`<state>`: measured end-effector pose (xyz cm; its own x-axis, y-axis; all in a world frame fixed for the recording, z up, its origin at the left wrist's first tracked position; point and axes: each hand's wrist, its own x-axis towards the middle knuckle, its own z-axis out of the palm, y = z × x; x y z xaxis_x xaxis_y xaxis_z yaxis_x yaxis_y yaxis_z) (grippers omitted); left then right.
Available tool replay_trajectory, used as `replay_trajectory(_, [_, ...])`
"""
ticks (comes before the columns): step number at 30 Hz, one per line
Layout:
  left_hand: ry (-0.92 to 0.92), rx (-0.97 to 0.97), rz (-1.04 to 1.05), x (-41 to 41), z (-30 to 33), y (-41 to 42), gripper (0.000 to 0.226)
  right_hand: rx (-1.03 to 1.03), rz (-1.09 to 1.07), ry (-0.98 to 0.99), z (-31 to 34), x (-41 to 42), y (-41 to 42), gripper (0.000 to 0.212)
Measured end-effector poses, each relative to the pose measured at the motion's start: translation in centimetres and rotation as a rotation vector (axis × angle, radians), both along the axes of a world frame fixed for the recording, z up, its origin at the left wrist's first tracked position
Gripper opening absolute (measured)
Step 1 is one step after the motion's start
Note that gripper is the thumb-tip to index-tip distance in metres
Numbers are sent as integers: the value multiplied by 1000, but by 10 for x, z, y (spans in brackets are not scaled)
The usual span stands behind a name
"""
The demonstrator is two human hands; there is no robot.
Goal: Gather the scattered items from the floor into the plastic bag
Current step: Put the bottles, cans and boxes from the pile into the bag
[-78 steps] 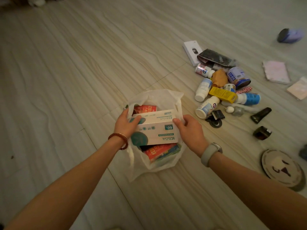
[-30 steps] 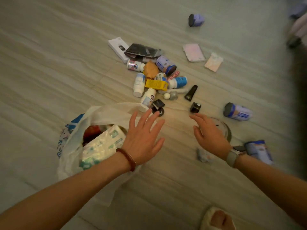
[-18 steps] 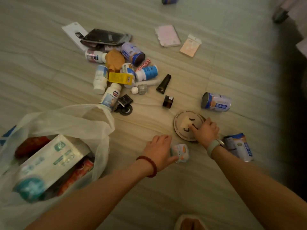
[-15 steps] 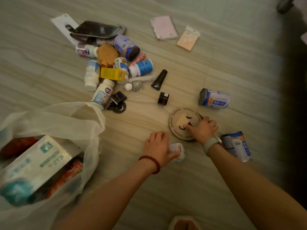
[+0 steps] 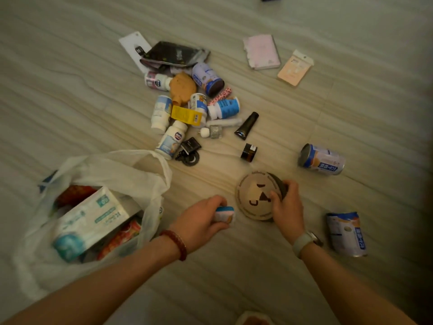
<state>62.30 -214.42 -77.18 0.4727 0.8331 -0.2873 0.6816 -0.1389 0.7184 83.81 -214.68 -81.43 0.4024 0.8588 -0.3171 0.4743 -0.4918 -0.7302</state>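
Both hands grip items on the floor (image 5: 70, 95) beside the open bag (image 5: 121, 167).

The left hand (image 5: 201, 219) is closed around a small packet (image 5: 225, 214) (white with a blue edge), just right of the bag. The right hand (image 5: 285, 207) clasps the rim of a round disc (image 5: 253, 195), which is tilted up off the floor, thumb on its printed face. The bag lies at lower left, mouth open, with a white box (image 5: 91, 221) and red packs (image 5: 119, 238) inside. Beyond it sits a pile of bottles (image 5: 171, 139), a yellow box (image 5: 186, 115) and a black pouch (image 5: 175, 53). A black tube (image 5: 247, 125) and a small jar (image 5: 248, 152) lie near the disc. 2 cans (image 5: 322, 159) lie to the right, well apart from the pile. A pink pad (image 5: 262, 52) and a card (image 5: 295, 68) lie farther off.
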Motion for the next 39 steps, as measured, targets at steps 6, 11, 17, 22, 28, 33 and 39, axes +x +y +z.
replay_trajectory(6, [0, 226, 327, -90, 44, -2, 28, 406, 211, 110, 43, -78, 9, 22])
replay_trajectory(11, [6, 286, 795, -164, 37, -23, 24, 575, 306, 353, 66, -158, 33, 19])
replay_trajectory(17, [480, 313, 900, -201, 9, -64, 37, 482, 570, 456, 63, -230, 35, 14])
replay_trajectory(22, [444, 130, 1223, -221, -7, -88, 94, 336, 648, 442, 53, -255, 16, 21])
replay_trajectory(28, [164, 33, 1277, -238, -12, -91, 68, 438, 658, 345, 69, -251, 18, 37])
replay_trajectory(33, [-150, 142, 1501, -242, 4, -89, 29, 500, 639, 463, 79, -264, 14, 40])
replay_trajectory(39, [-205, 279, 1587, -262, 31, -95, 21, 239, 887, 288, 63, -316, -11, 30])
